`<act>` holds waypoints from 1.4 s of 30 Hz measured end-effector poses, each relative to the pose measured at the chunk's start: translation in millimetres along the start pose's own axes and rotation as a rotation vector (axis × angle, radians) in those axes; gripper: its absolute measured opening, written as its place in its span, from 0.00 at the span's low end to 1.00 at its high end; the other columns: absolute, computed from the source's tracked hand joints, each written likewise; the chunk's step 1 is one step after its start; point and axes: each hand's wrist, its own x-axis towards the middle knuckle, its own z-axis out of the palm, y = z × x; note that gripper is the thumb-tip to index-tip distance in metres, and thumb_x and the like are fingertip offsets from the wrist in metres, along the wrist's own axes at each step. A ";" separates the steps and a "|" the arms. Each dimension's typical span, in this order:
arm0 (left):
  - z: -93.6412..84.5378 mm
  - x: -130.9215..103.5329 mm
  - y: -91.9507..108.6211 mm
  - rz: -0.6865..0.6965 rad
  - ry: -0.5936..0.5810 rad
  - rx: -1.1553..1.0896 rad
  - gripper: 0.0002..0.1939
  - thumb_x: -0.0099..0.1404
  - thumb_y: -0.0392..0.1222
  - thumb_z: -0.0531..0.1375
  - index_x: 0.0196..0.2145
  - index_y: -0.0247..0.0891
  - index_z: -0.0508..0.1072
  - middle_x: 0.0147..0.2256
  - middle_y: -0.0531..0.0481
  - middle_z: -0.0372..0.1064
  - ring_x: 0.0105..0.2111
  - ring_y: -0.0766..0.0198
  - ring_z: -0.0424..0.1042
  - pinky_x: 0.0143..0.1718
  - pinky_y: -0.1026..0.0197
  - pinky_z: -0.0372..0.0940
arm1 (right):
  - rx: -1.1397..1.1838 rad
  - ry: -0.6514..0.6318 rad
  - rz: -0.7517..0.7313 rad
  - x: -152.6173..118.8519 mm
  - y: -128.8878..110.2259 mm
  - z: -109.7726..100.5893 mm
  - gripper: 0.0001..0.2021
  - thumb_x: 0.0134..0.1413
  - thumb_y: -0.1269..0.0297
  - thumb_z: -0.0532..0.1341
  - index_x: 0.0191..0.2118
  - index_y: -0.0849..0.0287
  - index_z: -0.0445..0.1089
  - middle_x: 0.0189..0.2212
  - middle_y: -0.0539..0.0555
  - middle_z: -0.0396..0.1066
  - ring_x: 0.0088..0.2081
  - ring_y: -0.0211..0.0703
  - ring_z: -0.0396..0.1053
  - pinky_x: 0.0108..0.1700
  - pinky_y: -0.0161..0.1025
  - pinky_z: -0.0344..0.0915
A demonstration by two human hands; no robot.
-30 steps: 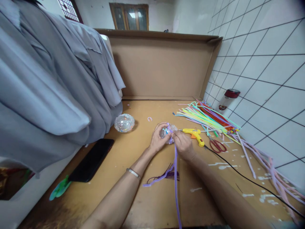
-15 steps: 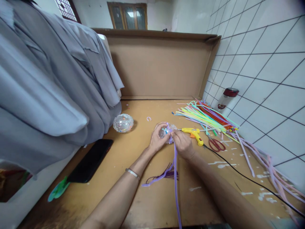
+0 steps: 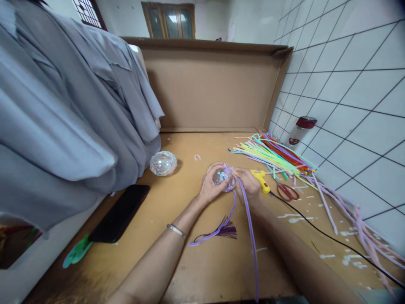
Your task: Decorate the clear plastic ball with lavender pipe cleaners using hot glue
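Note:
My left hand [image 3: 211, 184] is closed around a small clear faceted bowl [image 3: 219, 176] with purple strands wound about it. At the bowl's right side, my right hand [image 3: 247, 185] pinches a purple pipe cleaner [image 3: 249, 228], whose long tail hangs down toward the table's front edge. Another purple strand drops from the bowl to a dark purple tassel [image 3: 228, 230] on the table. Just behind my right hand lies a yellow glue gun [image 3: 261, 181]; its nozzle is hidden by the hand.
A second clear bowl [image 3: 163, 163] stands at left, near a black phone [image 3: 122, 213]. Red-handled scissors [image 3: 287, 192] and a bundle of coloured pipe cleaners [image 3: 275, 152] lie at right. A jar [image 3: 302, 128] stands by the tiles. Cardboard [image 3: 215, 88] closes the back; grey cloth [image 3: 76, 105] hangs left.
My right hand has shifted slightly right, carrying the purple pipe cleaner, so its tail now slants rightward. The glue gun's front is now covered by my hand. My left hand keeps holding the bowl.

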 end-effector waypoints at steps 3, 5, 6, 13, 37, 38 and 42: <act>-0.1 -0.4 -1.3 -0.002 0.003 -0.011 0.17 0.59 0.44 0.65 0.46 0.40 0.69 0.51 0.41 0.69 0.52 0.54 0.69 0.55 0.49 0.65 | 0.007 0.024 -0.008 -3.1 -0.1 4.8 0.09 0.61 0.72 0.56 0.42 0.59 0.73 0.35 0.58 0.76 0.37 0.43 0.75 0.40 0.38 0.74; -0.3 -0.6 -2.2 -0.002 0.000 -0.009 0.17 0.59 0.44 0.65 0.46 0.40 0.69 0.51 0.41 0.69 0.53 0.53 0.69 0.56 0.48 0.64 | 0.008 0.018 -0.023 -4.2 -0.3 6.4 0.10 0.61 0.72 0.56 0.43 0.59 0.74 0.35 0.58 0.76 0.37 0.43 0.75 0.41 0.39 0.74; -0.5 -0.6 -2.6 -0.001 -0.001 -0.006 0.18 0.59 0.44 0.65 0.46 0.40 0.69 0.51 0.41 0.69 0.53 0.53 0.69 0.56 0.48 0.64 | 0.009 0.011 -0.027 -4.5 -0.5 6.4 0.10 0.62 0.72 0.56 0.43 0.59 0.74 0.36 0.58 0.76 0.38 0.44 0.75 0.42 0.39 0.74; -1.8 0.0 -1.1 0.042 -0.009 0.029 0.16 0.60 0.44 0.64 0.46 0.39 0.70 0.51 0.41 0.69 0.53 0.53 0.69 0.56 0.47 0.64 | -0.019 -0.103 0.004 -5.3 -3.3 -0.6 0.11 0.63 0.72 0.54 0.44 0.59 0.73 0.38 0.60 0.76 0.42 0.45 0.75 0.45 0.42 0.74; -3.1 0.2 -1.4 0.056 -0.019 0.029 0.17 0.61 0.45 0.63 0.47 0.40 0.70 0.50 0.41 0.70 0.52 0.53 0.69 0.56 0.47 0.64 | 0.038 -0.123 0.019 2.6 -4.6 -2.0 0.09 0.62 0.71 0.57 0.41 0.58 0.75 0.37 0.57 0.78 0.40 0.45 0.76 0.43 0.42 0.74; -3.2 0.3 -1.5 0.059 -0.019 0.028 0.17 0.61 0.45 0.63 0.47 0.40 0.70 0.50 0.41 0.70 0.52 0.53 0.69 0.56 0.47 0.64 | 0.041 -0.115 0.016 2.6 -3.8 -1.3 0.09 0.62 0.71 0.57 0.41 0.58 0.75 0.37 0.57 0.78 0.40 0.45 0.76 0.43 0.42 0.73; -3.8 0.3 -1.3 0.055 -0.028 0.035 0.17 0.61 0.45 0.63 0.47 0.40 0.70 0.51 0.41 0.69 0.53 0.53 0.69 0.56 0.47 0.64 | 0.060 -0.113 0.004 3.2 -0.5 -1.3 0.09 0.62 0.71 0.57 0.41 0.58 0.75 0.36 0.57 0.78 0.40 0.44 0.76 0.43 0.41 0.73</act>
